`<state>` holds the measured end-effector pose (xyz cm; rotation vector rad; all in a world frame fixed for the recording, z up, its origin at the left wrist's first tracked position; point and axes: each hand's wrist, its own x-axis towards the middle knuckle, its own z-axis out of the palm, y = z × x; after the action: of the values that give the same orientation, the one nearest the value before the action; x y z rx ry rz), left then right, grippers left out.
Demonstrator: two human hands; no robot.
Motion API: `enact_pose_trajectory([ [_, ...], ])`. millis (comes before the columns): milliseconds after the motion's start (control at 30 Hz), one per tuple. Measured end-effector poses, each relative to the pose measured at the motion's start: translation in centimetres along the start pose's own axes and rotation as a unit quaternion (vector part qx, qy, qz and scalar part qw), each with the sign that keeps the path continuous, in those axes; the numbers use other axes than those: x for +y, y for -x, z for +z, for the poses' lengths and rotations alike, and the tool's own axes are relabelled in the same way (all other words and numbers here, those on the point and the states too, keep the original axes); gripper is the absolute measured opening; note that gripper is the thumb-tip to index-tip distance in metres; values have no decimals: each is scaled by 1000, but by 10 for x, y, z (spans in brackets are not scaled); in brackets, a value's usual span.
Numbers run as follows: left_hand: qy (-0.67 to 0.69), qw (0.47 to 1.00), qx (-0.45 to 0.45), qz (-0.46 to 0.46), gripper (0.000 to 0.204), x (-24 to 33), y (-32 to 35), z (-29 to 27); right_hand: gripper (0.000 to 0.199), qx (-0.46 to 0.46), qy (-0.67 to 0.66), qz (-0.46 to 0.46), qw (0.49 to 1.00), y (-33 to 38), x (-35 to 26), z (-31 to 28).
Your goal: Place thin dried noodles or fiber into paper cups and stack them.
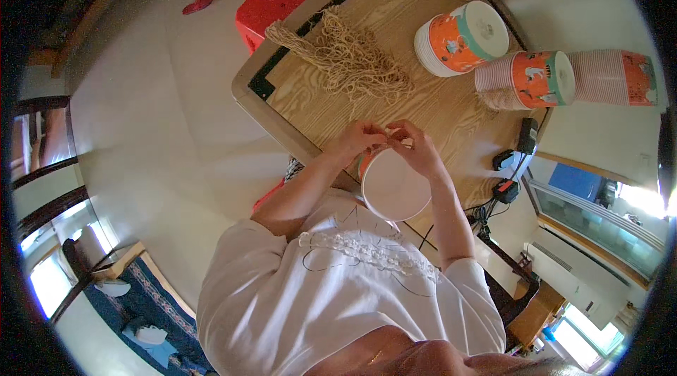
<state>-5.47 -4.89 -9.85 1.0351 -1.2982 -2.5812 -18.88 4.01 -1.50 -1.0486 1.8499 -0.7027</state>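
Observation:
A paper tub (396, 189) is close in front of my chest at the table's near edge, its round white end facing me and a little orange printed wall showing on its left. My left hand (361, 140) and my right hand (419, 152) meet at its far side, fingertips pinched together. Whatever lies between the fingers is too small to make out. Beyond my hands a loose tangle of tan twine (352, 59) spreads over the wooden table (300, 105).
Further orange-and-green tubs (462, 39) lie stacked on their sides at the far right, with another nested stack (543, 80) beside them. Black adapters and cables (505, 191) sit along the right table edge. A red stool (273, 6) stands past the table's far left edge.

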Motion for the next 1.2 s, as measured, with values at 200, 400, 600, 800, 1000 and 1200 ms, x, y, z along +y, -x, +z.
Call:
enact_pose_trajectory([
  [200, -34, 999, -14, -3, 12, 11, 7, -3, 27, 3, -36, 22, 999, -1, 14, 3],
  [400, 6, 999, 8, -33, 19, 12, 9, -2, 24, -6, -23, -24, 999, 1, 22, 1],
  [600, 19, 999, -10, -36, 19, 3, 4, -5, 19, 31, -44, -38, 998, 4, 29, 6],
  [800, 34, 999, -21, -30, 17, 7, 6, -3, 16, 36, 10, -30, 999, 6, 24, 2],
  [1000, 49, 998, -37, -22, 17, 2, 2, -3, 17, 30, 18, -9, 999, 4, 38, 2],
  [1200, 37, 999, -3, -18, 18, 4, 3, 1, 16, 29, 37, -5, 999, 3, 36, 0],
])
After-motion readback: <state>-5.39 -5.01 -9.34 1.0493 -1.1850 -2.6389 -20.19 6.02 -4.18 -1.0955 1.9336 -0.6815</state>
